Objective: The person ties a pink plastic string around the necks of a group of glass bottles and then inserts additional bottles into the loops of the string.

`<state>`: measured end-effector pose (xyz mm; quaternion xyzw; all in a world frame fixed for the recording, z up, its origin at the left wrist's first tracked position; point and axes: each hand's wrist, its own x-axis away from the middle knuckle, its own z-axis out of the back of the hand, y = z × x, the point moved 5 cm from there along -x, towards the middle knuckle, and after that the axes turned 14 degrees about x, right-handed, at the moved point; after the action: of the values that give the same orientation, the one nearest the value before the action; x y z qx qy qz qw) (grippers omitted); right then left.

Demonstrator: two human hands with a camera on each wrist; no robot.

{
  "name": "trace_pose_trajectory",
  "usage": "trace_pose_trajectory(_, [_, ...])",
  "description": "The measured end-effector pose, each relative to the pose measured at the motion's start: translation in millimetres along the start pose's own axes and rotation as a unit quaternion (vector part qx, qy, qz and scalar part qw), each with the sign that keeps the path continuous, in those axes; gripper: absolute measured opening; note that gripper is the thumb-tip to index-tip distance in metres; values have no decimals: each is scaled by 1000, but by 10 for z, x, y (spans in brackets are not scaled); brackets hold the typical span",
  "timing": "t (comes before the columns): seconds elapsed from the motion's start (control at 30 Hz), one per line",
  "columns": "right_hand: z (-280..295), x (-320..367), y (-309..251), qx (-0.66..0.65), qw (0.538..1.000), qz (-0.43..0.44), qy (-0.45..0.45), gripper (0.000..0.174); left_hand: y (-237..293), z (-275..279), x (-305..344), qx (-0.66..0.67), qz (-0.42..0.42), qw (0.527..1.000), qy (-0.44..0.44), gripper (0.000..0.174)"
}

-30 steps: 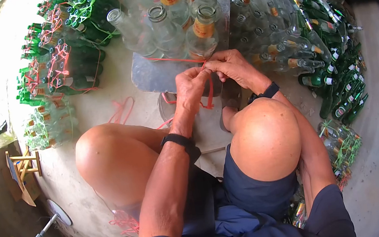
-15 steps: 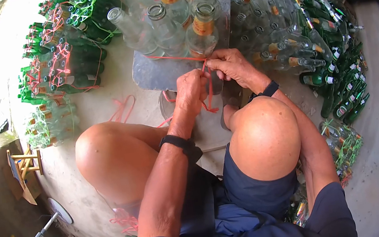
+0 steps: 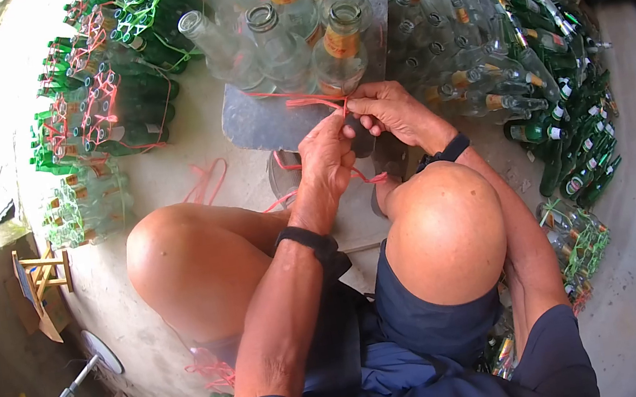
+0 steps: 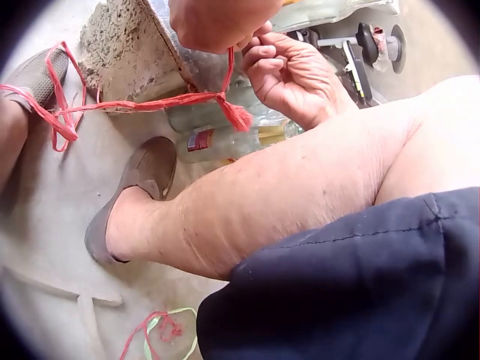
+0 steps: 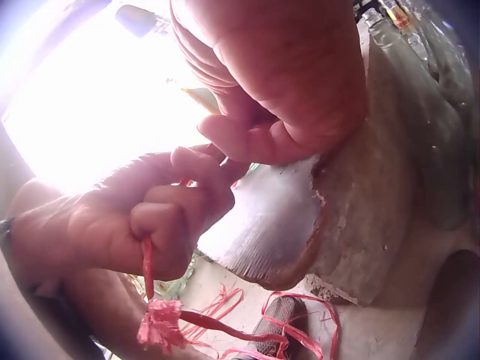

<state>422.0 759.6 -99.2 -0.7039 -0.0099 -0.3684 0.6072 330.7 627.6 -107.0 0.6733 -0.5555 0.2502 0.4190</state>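
Though frayed (raffia-like), string (image 5: 148, 268) in fingers (image 5: 161, 221)

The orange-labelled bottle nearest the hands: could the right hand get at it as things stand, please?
Probably yes: the right hand lies just beside the bottle, nothing between them, though it pinches the red string.

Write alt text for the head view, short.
Seen from above, a squatting person's left hand and right hand pinch red string drawn against a cluster of clear glass bottles on a slab. Tied bundles of green bottles lie on both sides.
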Motion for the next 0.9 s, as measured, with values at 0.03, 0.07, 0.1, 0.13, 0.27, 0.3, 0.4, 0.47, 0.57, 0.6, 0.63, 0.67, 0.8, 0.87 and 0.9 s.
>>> trace_pose_trajectory(0.03, [0, -1, 4, -3, 1000, -4, -1, 17, 0, -9, 6, 8, -7, 1000, 0, 11])
trace_pose_trajectory(0.07, [4, -3, 2, -3, 1000, -4, -1, 17, 2, -17, 14, 16, -14, 1000, 0, 10])
trace_pose_trajectory(0.1, [7, -6, 2, 1, 1000, -5, -4, 17, -6, -5, 8, 15, -13, 1000, 0, 10])
trace_pose_trajectory(0.13, [6, -7, 3, 4, 1000, -6, -7, 18, -3, 4, 4, 19, -23, 1000, -5, 10])
trace_pose_trajectory(0.27, [10, 0, -2, -1, 1000, -10, -7, 20, 20, -8, 23, -5, -77, 997, -20, 18])
trace_pose_trajectory(0.3, [7, -5, -2, -2, 1000, -10, -11, 21, 7, 1, 31, -5, -77, 997, -20, 18])
trace_pose_trajectory(0.4, [-1, -19, 4, -5, 1000, -11, -16, 22, 6, 16, 26, -62, -140, 988, -20, 23])
trace_pose_trajectory(0.47, [1, -22, 23, -7, 1000, -11, -16, 22, 62, -1, 24, -145, -281, 948, -24, 21])
trace_pose_trajectory(0.57, [6, -32, 34, -5, 1000, -13, -12, 24, 87, -20, 67, -183, -335, 923, -42, 22])
trace_pose_trajectory(0.6, [2, -35, 28, -4, 1000, -8, -19, 25, 91, -27, 86, -184, -335, 923, -42, 22])
trace_pose_trajectory(0.63, [-3, -35, 24, -3, 1000, -4, -26, 26, 115, -56, 129, -232, -373, 897, -38, 20])
trace_pose_trajectory(0.67, [2, -33, 26, -3, 1000, -3, -25, 26, 134, -88, 171, -278, -410, 868, -34, 18])
trace_pose_trajectory(0.8, [-1, -17, 9, 13, 999, 2, -29, 28, 198, -179, 285, -360, -477, 801, -32, 13])
trace_pose_trajectory(0.87, [2, -25, 11, 19, 999, 2, -28, 28, 210, -221, 301, -369, -508, 776, -64, 12])
trace_pose_trajectory(0.9, [2, -23, 8, 16, 999, 12, -31, 29, 222, -241, 323, -371, -507, 776, -66, 12])
